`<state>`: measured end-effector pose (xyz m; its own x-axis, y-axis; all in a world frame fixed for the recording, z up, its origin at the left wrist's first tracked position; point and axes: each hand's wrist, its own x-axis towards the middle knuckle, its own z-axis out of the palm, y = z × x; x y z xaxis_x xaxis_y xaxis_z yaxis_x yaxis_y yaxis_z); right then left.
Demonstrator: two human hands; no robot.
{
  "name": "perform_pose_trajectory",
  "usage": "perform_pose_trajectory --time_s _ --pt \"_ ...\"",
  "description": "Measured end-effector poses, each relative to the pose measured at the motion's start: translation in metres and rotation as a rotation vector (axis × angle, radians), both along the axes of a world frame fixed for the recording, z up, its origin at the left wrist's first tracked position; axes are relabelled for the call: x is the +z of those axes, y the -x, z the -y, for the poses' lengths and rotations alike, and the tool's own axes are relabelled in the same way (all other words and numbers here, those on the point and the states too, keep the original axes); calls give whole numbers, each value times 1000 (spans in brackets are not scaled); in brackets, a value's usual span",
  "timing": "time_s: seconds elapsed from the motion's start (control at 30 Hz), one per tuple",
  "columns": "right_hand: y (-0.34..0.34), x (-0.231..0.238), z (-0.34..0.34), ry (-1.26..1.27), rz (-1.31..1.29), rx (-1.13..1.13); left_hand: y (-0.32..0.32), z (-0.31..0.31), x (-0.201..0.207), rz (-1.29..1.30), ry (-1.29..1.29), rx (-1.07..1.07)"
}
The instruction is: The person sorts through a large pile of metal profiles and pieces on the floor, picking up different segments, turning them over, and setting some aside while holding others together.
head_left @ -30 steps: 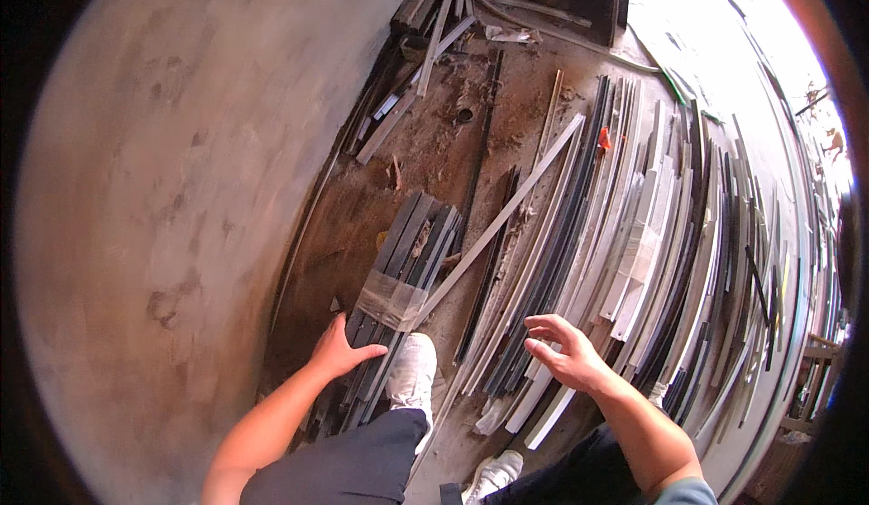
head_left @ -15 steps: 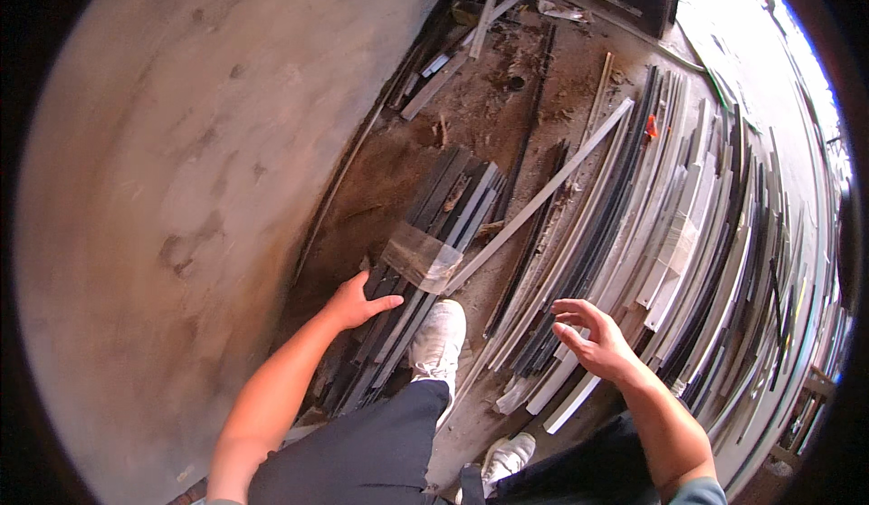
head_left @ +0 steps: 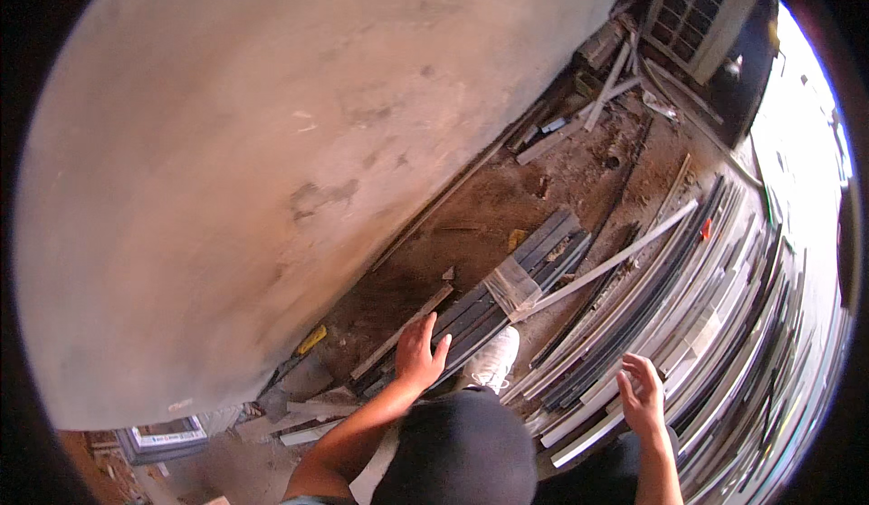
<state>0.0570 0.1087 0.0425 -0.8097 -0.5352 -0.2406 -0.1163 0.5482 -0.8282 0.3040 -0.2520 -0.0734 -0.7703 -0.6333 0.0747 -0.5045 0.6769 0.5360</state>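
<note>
Wall (head_left: pixel 226 170): grey plastered surface filling the upper left, stained and scuffed, meeting the floor along a slanting line.
Floor (head_left: pixel 507 206): brown, dusty ground strewn with offcuts and scraps.
Stacked profiles (head_left: pixel 715 324): long white, grey and black strips lying side by side on the right, running from lower middle toward the upper right.
Dark bundle (head_left: pixel 534 256): several black and grey lengths lying together on the floor, banded by a clear plastic wrap (head_left: pixel 513 283) near the middle; the near end runs down to the left hand.
White strip (head_left: pixel 615 261): 1 pale length lying slantwise across the floor, just right of the bundle.
Knee (head_left: pixel 466 451): dark-clad leg at the bottom centre, with a white shoe (head_left: pixel 493 360) set beside the bundle's near end.
Left hand (head_left: pixel 418 353): fingers (head_left: pixel 425 328) spread and loose, resting on the near end of the dark bundle, gripping nothing.
Right hand (head_left: pixel 643 395): open, fingers apart and empty, held over the near ends of the stacked profiles, well apart from the bundle.
</note>
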Motion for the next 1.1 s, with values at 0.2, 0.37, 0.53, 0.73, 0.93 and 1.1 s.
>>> perform_pose_trajectory --time_s 0.2,0.37,0.53,0.73,0.93,1.1 --pt "12 14 -51 -41 -159 -86 -39 19 4 24 -114 137" --pt "37 19 -105 -167 -359 -153 -79 57 -10 152 -184 258" --pt "38 14 -179 -189 -416 -268 -93 92 -33 528 -619 348" --pt "19 8 -246 -330 -428 -298 -74 104 -38 629 -522 168" --pt "13 -12 -221 -289 -281 -331 -115 117 -39 328 -554 235" --pt "24 -36 -230 -338 -260 -403 -110 127 -34 288 -603 255"
